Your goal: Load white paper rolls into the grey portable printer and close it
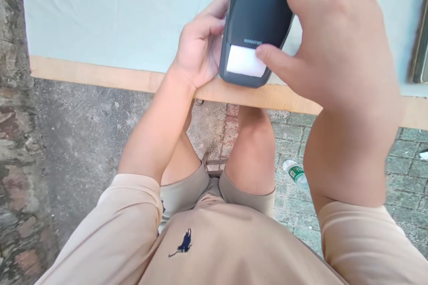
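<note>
A dark label printer with NIIMBOT lettering is held up at the table's front edge. Its lower part shows a bright white patch; whether that is a screen or label paper I cannot make out. My left hand is wrapped round the printer's left side, with some fingers hidden behind it. From the right, my right hand grips the same printer. Its thumb touches the top right of the white patch, and a finger presses on the upper right corner.
A table with a pale blue cover and a wooden front edge spans the view. A dark-framed object is cut off at the right. On the paving below lies a plastic bottle. A rough stone wall borders the left.
</note>
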The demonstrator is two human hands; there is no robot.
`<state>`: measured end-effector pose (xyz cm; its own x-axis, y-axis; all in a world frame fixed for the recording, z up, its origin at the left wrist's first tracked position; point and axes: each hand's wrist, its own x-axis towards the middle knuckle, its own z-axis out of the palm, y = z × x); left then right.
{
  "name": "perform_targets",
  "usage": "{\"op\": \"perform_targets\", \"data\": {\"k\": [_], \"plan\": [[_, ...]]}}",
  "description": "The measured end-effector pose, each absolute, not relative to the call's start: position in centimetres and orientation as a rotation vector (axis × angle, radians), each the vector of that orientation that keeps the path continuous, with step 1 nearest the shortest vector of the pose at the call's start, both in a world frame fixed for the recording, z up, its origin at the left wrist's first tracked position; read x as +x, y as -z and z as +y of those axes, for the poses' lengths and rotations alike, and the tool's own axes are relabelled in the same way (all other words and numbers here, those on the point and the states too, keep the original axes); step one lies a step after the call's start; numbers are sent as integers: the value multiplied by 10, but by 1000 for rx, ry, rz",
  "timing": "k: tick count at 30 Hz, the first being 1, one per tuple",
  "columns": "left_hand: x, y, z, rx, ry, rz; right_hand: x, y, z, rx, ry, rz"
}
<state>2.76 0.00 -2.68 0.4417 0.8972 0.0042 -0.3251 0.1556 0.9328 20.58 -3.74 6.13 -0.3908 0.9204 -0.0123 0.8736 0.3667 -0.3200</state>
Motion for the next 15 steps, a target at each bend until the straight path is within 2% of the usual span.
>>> {"op": "perform_targets", "data": {"k": [10, 15], "plan": [[22, 30, -8, 924, -1038, 765, 212, -59, -32, -1557, -438, -2457], [22, 35, -5, 857, -1062, 746, 214, -58, -24, -1363, -281, -2331]]}}
